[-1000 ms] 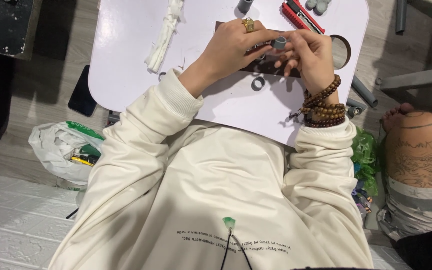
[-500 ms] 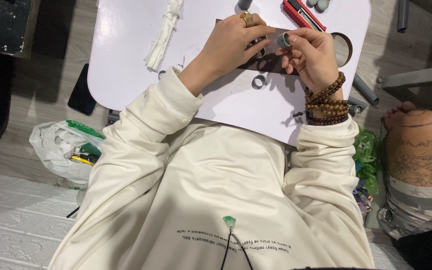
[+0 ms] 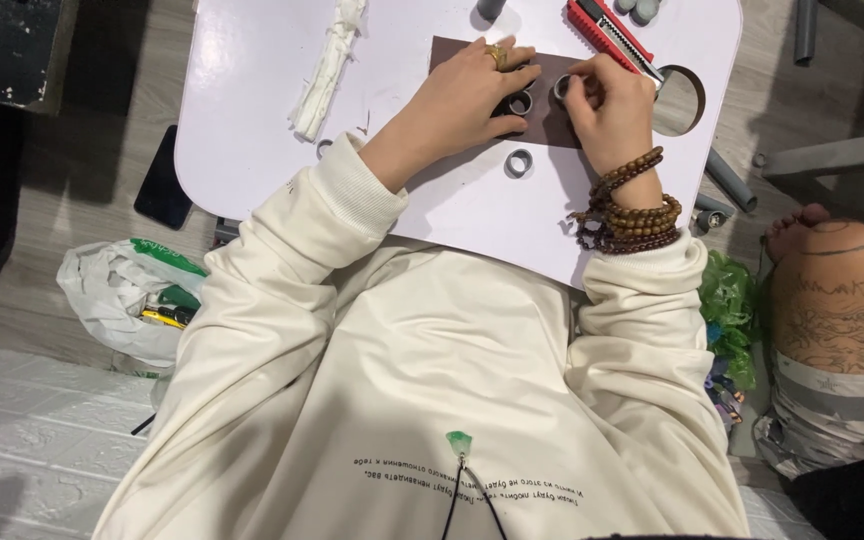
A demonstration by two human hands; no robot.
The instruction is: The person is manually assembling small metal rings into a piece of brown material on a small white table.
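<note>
A white lap table [image 3: 252, 110] with rounded corners and a round hole [image 3: 680, 100] stood over grey wood-plank flooring [image 3: 72, 200]. White brick-patterned flooring [image 3: 32, 440] lay nearer the viewer. A dark cabinet [image 3: 2, 45] sat at the far left corner. Light was even.

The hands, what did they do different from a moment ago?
Both hands came down onto the brown sheet. The right hand now presses its grey ring there; the left hand rests by another ring. The loose ring, red cutter and white bundle stayed put.
</note>
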